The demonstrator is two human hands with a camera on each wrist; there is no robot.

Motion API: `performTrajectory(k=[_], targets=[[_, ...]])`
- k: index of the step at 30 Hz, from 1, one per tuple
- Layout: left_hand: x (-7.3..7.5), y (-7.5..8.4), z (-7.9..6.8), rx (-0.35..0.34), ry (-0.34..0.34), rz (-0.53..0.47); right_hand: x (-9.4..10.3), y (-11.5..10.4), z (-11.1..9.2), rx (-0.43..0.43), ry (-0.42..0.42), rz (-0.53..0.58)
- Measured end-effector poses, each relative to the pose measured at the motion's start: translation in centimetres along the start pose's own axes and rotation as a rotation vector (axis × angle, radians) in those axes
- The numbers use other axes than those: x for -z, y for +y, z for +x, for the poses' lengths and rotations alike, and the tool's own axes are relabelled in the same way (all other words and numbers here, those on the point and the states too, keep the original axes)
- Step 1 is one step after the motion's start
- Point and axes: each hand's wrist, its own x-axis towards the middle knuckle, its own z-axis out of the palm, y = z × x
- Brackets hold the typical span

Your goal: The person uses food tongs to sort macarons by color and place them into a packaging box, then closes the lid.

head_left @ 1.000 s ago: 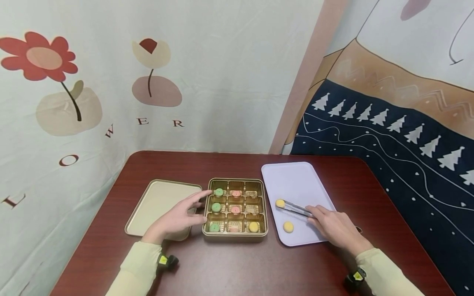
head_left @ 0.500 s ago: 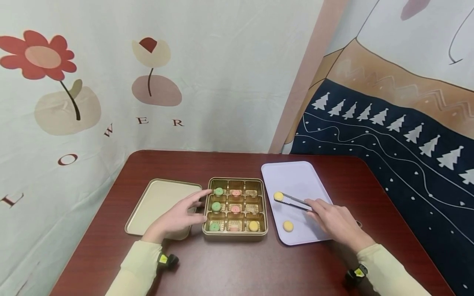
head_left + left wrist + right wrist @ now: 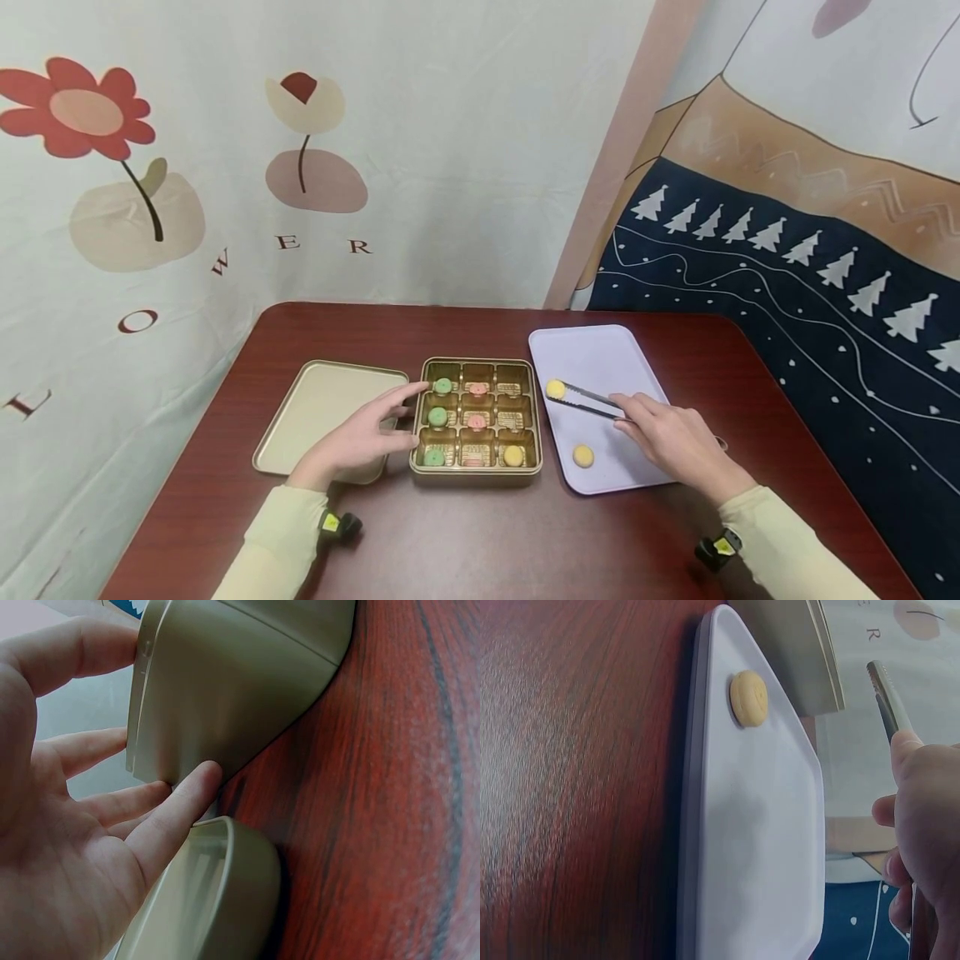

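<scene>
My right hand (image 3: 671,437) grips metal tongs (image 3: 600,397), whose tips pinch a yellow macaron (image 3: 555,389) over the left part of the lavender tray (image 3: 611,350). A second yellow macaron (image 3: 748,698) lies on the tray near its front end. The gold tin (image 3: 475,472), split into compartments, stands left of the tray. Green macarons (image 3: 437,417) fill its left column, pink macarons (image 3: 477,422) its middle column, and one yellow macaron (image 3: 513,456) lies front right. Spread fingers of my left hand (image 3: 360,437) rest against the tin's left side. The tongs' held macaron is hidden in the right wrist view.
A gold lid (image 3: 322,408) lies left of the tin, partly under my left forearm and hand. All of it stands on a dark red wooden table (image 3: 480,542), with printed cloths (image 3: 480,150) hanging behind and on the right.
My right hand has moved the tongs and the pinched yellow macaron leftward and slightly up in the view, toward the tin. The left hand stays at the tin's side.
</scene>
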Motion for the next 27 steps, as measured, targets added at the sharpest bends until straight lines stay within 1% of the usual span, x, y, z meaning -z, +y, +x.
performTrajectory(k=[10,16,19,23,27], targets=[[-0.1,0.1,0.0,-0.014,0.003,0.01,-1.1,-1.0,1.0,0.089,0.033,0.014],[-0.2,-0.2,0.1,-0.007,0.003,0.013,-1.8,-1.8,1.7,0.168,0.053,0.005],[-0.1,-0.2,0.1,-0.006,0.006,0.015,-2.0,-2.1,1.9,0.177,0.031,0.006],[-0.1,-0.2,0.0,-0.009,0.005,0.021,-2.0,-2.5,2.2,0.159,0.003,0.019],[-0.1,-0.2,0.0,0.0,0.004,0.013,-2.0,-2.6,2.5,0.161,0.015,0.021]])
